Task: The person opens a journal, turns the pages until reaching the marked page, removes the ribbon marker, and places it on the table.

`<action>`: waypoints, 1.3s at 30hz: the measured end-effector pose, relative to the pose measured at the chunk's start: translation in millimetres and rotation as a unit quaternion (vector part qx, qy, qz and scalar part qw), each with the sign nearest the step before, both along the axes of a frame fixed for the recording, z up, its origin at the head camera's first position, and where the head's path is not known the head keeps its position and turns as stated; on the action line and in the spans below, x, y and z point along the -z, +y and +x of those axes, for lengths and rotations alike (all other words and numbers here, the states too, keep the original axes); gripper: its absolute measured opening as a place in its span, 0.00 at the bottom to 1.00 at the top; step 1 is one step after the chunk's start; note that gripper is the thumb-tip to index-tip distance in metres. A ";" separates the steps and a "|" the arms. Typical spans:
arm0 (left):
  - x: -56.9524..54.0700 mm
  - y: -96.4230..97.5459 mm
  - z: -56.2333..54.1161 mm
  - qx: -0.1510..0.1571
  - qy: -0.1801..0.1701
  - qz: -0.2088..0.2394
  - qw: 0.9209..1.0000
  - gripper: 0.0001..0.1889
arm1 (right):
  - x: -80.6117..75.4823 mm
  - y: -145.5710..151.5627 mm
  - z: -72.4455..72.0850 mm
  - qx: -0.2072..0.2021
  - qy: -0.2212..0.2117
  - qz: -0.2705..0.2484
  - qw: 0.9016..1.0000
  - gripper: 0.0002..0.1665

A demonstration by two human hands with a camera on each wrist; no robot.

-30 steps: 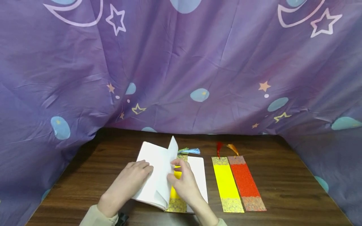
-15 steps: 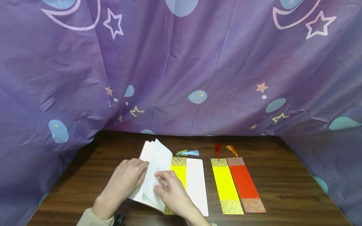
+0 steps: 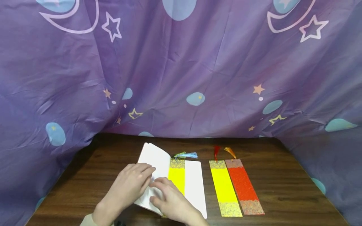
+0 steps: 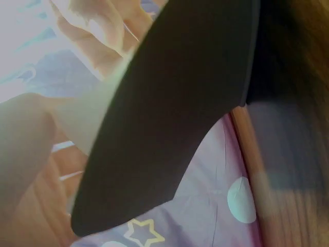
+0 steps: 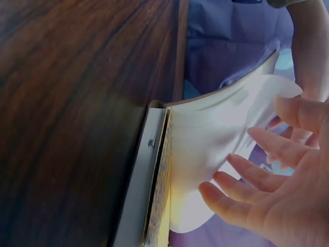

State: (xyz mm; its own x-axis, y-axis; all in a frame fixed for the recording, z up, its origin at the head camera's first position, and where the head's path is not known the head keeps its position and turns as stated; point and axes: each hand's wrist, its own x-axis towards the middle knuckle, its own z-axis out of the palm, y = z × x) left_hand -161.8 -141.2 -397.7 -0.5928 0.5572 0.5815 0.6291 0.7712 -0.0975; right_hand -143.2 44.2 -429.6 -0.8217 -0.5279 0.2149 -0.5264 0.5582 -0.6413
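Observation:
An open notebook with blank white pages (image 3: 195,185) lies on the table, its left pages and cover raised at a slant. My left hand (image 3: 125,186) grips their outer left edge; the cover's dark outside (image 4: 169,103) fills much of the left wrist view. My right hand (image 3: 172,201) has its fingers spread against the raised pages (image 5: 216,139), fingertips at the paper in the right wrist view. A yellow bookmark (image 3: 177,179) with patterned ends and a blue-green tassel (image 3: 185,155) lies along the notebook's middle, its lower part hidden by my right hand.
Right of the notebook, a second yellow bookmark (image 3: 224,185) with a red tassel lies beside a red bookmark (image 3: 244,183) with an orange tassel. A purple curtain (image 3: 181,69) with stars and moons hangs behind the dark wooden table (image 3: 291,194).
A loose page that stood upright in the middle has gone over to the left. My right hand has moved left with it, toward my left hand, uncovering more of the bookmark's upper part.

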 end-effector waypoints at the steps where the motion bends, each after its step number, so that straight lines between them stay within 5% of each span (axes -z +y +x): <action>1: 0.6 1.0 0.7 0.003 -0.001 -0.003 1.000 0.12 | 0.3 0.8 0.0 -0.002 0.004 0.006 1.000 0.21; 8: 5.2 3.1 5.3 -0.009 -0.031 -0.022 0.999 0.02 | 1.0 5.4 -3.8 -0.030 0.005 0.014 0.999 0.21; 15: 15.4 -2.6 7.9 -0.026 -0.106 -0.046 0.993 0.14 | -3.1 20.6 -10.8 -0.031 -0.015 -0.005 0.999 0.18; 24: 14.9 -0.7 8.7 -0.062 -0.194 -0.054 0.978 0.15 | -5.3 53.9 -30.5 0.076 -0.035 -0.090 0.992 0.16; 30: 16.6 -0.2 6.3 -0.063 -0.225 -0.047 0.971 0.17 | 4.8 60.5 -37.4 0.194 -0.104 -0.190 0.957 0.20; 39: 20.4 -1.1 4.5 -0.052 -0.215 -0.034 0.975 0.18 | 16.1 63.4 -42.2 0.246 -0.259 -0.280 0.891 0.40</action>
